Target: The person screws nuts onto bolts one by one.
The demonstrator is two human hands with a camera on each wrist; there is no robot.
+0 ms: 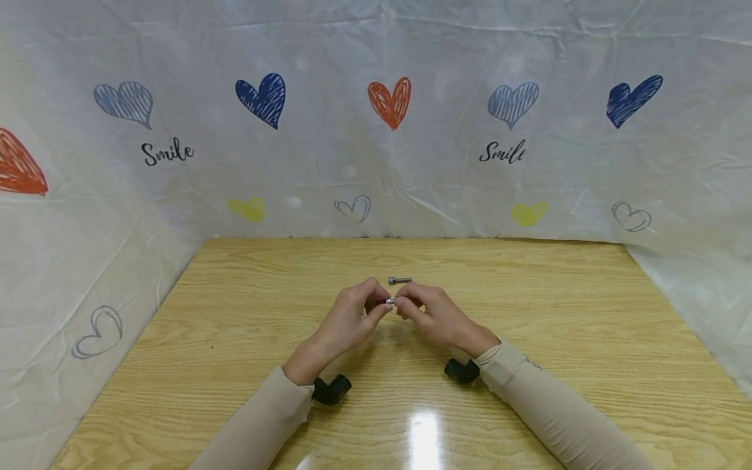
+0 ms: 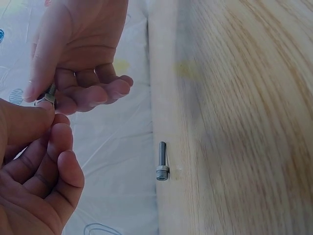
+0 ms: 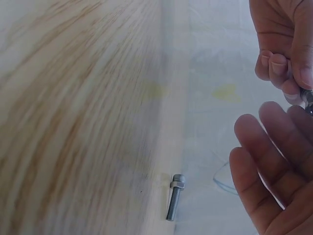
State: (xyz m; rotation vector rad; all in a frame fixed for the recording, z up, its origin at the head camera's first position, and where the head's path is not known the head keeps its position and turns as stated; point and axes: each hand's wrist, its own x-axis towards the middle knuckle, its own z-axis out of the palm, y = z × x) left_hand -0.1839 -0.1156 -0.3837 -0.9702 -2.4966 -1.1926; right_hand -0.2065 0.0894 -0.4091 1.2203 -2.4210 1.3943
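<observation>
Between the two hands is a small metal bolt (image 2: 52, 89) with a nut (image 2: 49, 98) on it, largely covered by fingertips. My left hand (image 1: 350, 313) pinches one end with thumb and forefinger. Thumb and forefinger of my right hand (image 1: 437, 314) meet at the other end, its threads showing beside the thumb in the left wrist view. The right hand's other fingers (image 3: 257, 142) are loosely bent. Just beyond the hands, a second bolt (image 1: 402, 280) lies on its side on the table, a nut (image 3: 177, 184) up near its head.
The wood-grain table (image 1: 247, 313) stretches out on both sides. A white cloth with printed hearts (image 1: 388, 170) hangs along its back and sides. Black wrist-worn devices (image 1: 333, 390) sit at both cuffs, close over the tabletop.
</observation>
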